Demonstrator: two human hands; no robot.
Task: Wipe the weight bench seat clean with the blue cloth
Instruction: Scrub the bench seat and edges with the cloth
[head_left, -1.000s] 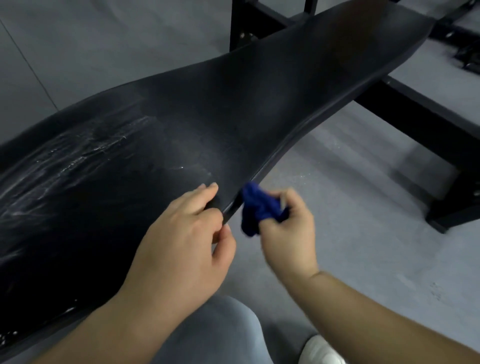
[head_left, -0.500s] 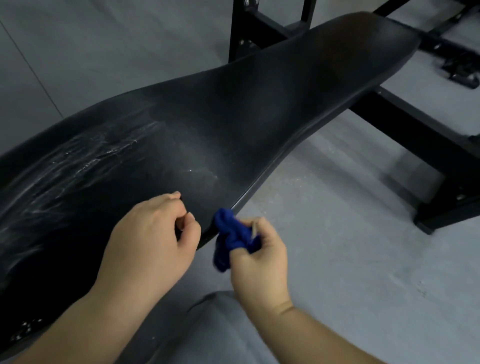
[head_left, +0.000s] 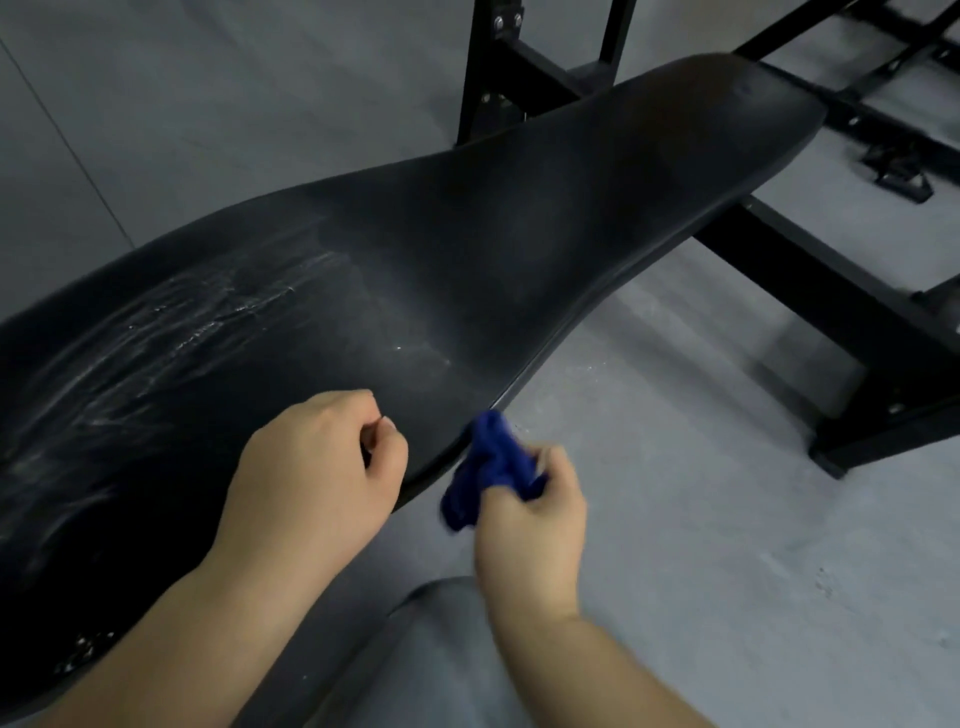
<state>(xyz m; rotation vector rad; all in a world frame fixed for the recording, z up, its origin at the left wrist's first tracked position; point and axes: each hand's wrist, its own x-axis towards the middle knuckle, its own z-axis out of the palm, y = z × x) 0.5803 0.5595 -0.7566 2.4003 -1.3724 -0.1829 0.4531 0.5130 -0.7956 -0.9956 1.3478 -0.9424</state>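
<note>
The black weight bench seat (head_left: 467, 249) runs from the lower left to the upper right, with white dusty streaks on its left part. My right hand (head_left: 530, 525) grips the bunched blue cloth (head_left: 488, 467) just off the seat's near edge, over the floor. Over the seat near that same edge is my left hand (head_left: 317, 467), its fingers curled in and nothing visible in them.
The bench's black steel frame (head_left: 810, 291) and foot stand on the grey floor at right. Black uprights (head_left: 493, 73) rise behind the seat, and more black bars (head_left: 893, 140) lie at the top right. My grey trouser leg (head_left: 431, 660) shows at the bottom.
My left hand let go of the seat's edge and curled into a loose fist. My right hand with the cloth dropped lower along the edge, then held about still.
</note>
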